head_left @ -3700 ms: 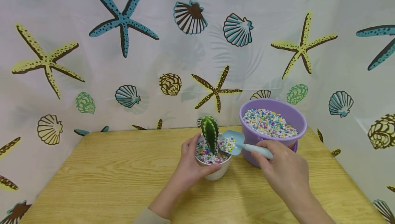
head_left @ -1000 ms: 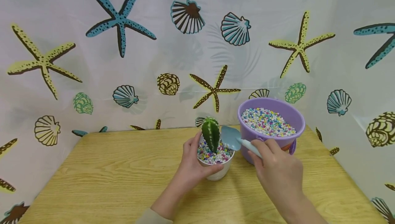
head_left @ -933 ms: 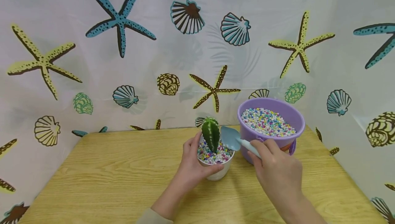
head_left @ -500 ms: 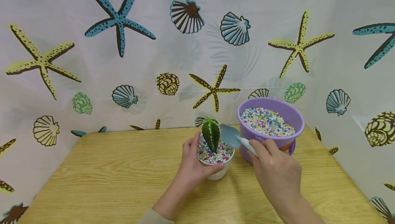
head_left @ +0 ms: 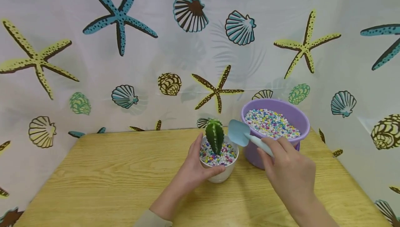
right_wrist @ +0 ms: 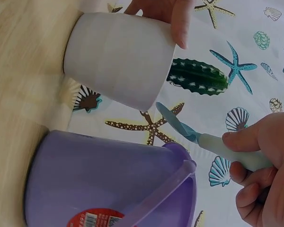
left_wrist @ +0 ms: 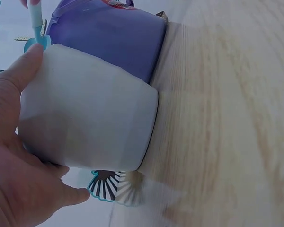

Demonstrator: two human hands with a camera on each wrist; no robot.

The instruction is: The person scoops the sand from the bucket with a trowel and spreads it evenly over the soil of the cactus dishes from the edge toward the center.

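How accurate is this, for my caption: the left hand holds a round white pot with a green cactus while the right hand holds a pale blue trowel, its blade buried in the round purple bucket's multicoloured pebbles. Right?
No: the pale blue trowel blade isn't buried in the multicoloured pebbles. The right wrist view shows it in open air near the round white pot. The rest stands.

Worktop [head_left: 125,178]: wood-grain, smooth, faint sheen. Bucket [head_left: 254,156] near its far right corner: smooth plastic, satin; sticker [right_wrist: 92,218] on it, paper or film. Pot [head_left: 220,175]: smooth, matt, plastic or ceramic, can't tell. Shovel [head_left: 240,133]: smooth plastic, fairly matt. Cactus [head_left: 215,136]: ribbed, bumpy. Pebbles [head_left: 272,123]: smooth-looking. Sheet [head_left: 175,53] behind worktop's far edge: cloth or plastic, soft sheen.
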